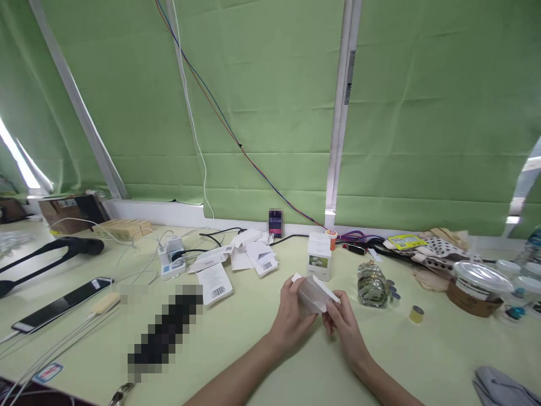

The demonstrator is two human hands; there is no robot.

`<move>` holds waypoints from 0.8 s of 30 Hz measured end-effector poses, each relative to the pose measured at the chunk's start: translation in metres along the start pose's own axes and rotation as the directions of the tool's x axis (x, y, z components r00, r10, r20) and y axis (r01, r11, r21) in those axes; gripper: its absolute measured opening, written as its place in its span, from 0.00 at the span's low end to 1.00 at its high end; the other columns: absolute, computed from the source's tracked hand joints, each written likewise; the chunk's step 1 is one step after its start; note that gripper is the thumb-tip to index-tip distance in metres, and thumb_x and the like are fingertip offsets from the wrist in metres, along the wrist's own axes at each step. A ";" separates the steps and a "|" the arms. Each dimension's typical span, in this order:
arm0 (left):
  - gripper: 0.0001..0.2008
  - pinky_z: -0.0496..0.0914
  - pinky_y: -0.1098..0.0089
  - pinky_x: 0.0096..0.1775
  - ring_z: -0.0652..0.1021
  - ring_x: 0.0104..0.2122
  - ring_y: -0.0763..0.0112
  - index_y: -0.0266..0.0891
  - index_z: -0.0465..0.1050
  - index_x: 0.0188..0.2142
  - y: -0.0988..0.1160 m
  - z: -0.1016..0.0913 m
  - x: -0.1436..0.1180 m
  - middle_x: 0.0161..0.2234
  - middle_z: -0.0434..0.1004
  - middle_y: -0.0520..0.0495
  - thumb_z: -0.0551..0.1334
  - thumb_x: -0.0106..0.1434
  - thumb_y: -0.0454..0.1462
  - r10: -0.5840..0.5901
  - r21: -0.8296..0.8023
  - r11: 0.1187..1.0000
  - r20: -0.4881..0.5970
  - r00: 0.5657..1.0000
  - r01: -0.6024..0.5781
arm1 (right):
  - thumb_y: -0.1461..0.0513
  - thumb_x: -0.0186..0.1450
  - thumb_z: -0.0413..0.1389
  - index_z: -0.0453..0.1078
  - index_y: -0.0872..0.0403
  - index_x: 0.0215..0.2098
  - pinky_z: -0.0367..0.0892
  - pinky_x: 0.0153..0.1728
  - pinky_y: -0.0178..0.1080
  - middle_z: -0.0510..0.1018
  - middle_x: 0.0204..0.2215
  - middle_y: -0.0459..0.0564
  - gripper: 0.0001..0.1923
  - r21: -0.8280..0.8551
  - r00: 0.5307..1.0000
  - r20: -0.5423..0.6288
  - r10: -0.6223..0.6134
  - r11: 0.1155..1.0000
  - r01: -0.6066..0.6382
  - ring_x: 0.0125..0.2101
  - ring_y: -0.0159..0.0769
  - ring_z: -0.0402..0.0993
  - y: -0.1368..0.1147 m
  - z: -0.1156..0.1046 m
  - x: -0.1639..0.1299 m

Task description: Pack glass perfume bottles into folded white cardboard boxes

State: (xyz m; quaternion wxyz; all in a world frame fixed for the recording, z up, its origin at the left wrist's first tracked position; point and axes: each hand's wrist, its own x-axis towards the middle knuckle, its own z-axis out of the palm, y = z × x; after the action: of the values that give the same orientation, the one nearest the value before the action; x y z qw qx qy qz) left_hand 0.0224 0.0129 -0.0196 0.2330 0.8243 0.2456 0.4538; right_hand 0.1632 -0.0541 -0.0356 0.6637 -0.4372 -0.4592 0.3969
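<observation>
Over the table's middle, a small white paper box (313, 295) is held between my two hands; its near side looks open or unfolded. My left hand (289, 313) wraps round its left side. The fingers of my right hand (343, 327) pinch its right edge. Just behind stand white boxes in a row, the front box (319, 265) bearing a printed picture. To the right is a row of clear glass jars (372, 286), with several dark round caps (394, 290) beside them and a gold-coloured cap (416, 314) nearer me. Flat white cartons with barcodes (215, 283) lie to the left.
At the left are a power strip (171, 258), a smartphone (63, 304), cables and a blurred-out dark object (167, 332). Another phone (275, 223) leans at the back. A lidded bowl (479, 287) and plastic cups stand right, with grey cloth (502, 386) at the near corner.
</observation>
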 end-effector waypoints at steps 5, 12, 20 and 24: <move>0.37 0.58 0.53 0.57 0.58 0.59 0.54 0.43 0.47 0.58 -0.002 -0.001 0.003 0.57 0.53 0.38 0.65 0.54 0.32 -0.038 -0.054 0.998 -0.062 0.997 0.034 | 0.52 0.64 0.54 0.57 0.48 0.43 0.58 0.25 0.32 0.69 0.25 0.40 0.14 0.153 1.000 0.014 0.009 0.988 -0.011 0.21 0.27 0.61 -0.004 0.002 0.001; 0.41 0.60 0.59 0.56 0.65 0.55 0.57 0.42 0.53 0.57 -0.005 -0.002 0.012 0.56 0.62 0.41 0.71 0.47 0.34 -0.260 -0.415 0.866 0.105 0.960 0.279 | 0.52 0.64 0.54 0.58 0.48 0.45 0.57 0.27 0.32 0.64 0.22 0.39 0.16 0.153 0.998 -0.052 -0.021 0.988 0.029 0.22 0.28 0.60 -0.006 -0.002 0.006; 0.35 0.62 0.61 0.55 0.68 0.54 0.59 0.42 0.59 0.58 -0.010 -0.001 0.014 0.57 0.66 0.44 0.67 0.51 0.31 -0.281 -0.343 0.894 0.071 0.957 0.288 | 0.50 0.63 0.53 0.64 0.51 0.40 0.59 0.25 0.33 0.65 0.23 0.41 0.14 -0.132 0.973 -0.214 -0.093 0.989 0.065 0.23 0.31 0.61 -0.006 -0.009 0.008; 0.37 0.63 0.61 0.55 0.68 0.55 0.60 0.47 0.55 0.62 -0.010 -0.002 0.011 0.60 0.63 0.46 0.65 0.54 0.32 -0.239 -0.293 0.922 0.077 0.968 0.251 | 0.50 0.64 0.51 0.66 0.52 0.40 0.63 0.29 0.36 0.73 0.30 0.47 0.15 -0.304 0.960 -0.236 -0.151 0.950 0.075 0.30 0.36 0.68 -0.009 -0.011 0.005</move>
State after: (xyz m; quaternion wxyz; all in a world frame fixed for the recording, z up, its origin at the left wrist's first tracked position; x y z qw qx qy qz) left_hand 0.0244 0.0277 -0.0175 0.4154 0.7508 0.2701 0.4368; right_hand 0.1758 -0.0542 -0.0281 0.6671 -0.5509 -0.4477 0.2259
